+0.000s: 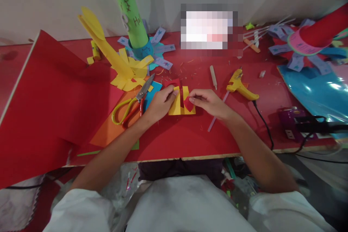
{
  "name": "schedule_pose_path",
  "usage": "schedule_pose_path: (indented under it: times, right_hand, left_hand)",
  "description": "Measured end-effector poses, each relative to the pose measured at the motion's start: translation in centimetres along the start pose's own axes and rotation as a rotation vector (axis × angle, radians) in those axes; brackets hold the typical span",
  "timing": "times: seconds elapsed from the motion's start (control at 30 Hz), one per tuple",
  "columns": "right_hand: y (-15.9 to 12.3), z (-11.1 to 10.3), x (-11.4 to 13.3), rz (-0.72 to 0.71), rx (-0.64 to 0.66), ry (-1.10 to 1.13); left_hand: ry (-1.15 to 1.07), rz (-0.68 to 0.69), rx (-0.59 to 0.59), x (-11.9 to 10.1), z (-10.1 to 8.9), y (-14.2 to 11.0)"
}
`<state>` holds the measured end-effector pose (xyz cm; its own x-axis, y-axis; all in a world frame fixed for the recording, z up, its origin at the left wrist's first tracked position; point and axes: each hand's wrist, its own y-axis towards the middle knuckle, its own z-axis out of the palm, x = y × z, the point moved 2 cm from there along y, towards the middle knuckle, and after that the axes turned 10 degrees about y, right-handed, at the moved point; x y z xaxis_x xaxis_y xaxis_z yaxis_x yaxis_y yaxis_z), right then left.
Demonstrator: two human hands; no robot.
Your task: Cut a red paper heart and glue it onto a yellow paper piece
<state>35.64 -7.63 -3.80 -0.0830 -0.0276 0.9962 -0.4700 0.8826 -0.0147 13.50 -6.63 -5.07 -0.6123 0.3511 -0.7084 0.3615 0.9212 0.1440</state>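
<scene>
My left hand (163, 102) grips the left side of a yellow paper piece (174, 108) with a slot cut down its middle, thumb pressed on top. Between the thumb and fingers of my right hand (208, 102) is a small red paper piece (188, 104), held over the right strip of the yellow paper. Behind my left hand another red paper scrap (174, 82) lies on the table. Scissors (134, 103) with yellow and red handles rest just left of my left hand, blades apart.
A yellow glue gun (240, 86) lies on the red table (174, 136), near a glue stick (217, 113) and a pale pen-like stick (213, 77). Paper crafts, including a green tube (130, 11), stand behind. A large red sheet (46, 108) rises at left; a purple power box (292, 125) sits right.
</scene>
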Motion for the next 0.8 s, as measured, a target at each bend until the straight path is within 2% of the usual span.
schedule_pose_path:
  times: [0.27, 0.47, 0.6, 0.8]
  right_hand:
    - [0.0, 0.3, -0.8, 0.004, 0.04, -0.183]
    - [0.1, 0.5, -1.0, -0.067, 0.025, -0.356]
    - [0.0, 0.6, -1.1, -0.103, 0.02, -0.401]
    - [0.0, 0.4, -1.2, -0.085, 0.039, -0.371]
  left_hand:
    - [0.387, -0.03, -0.01, -0.6, 0.8, -1.2]
    - [0.686, -0.023, 0.046, -1.3, 1.2, -1.5]
    - [0.683, -0.008, 0.043, -1.4, 1.2, -1.4]
    - [0.6, -0.075, 0.022, -1.5, 1.1, -1.3]
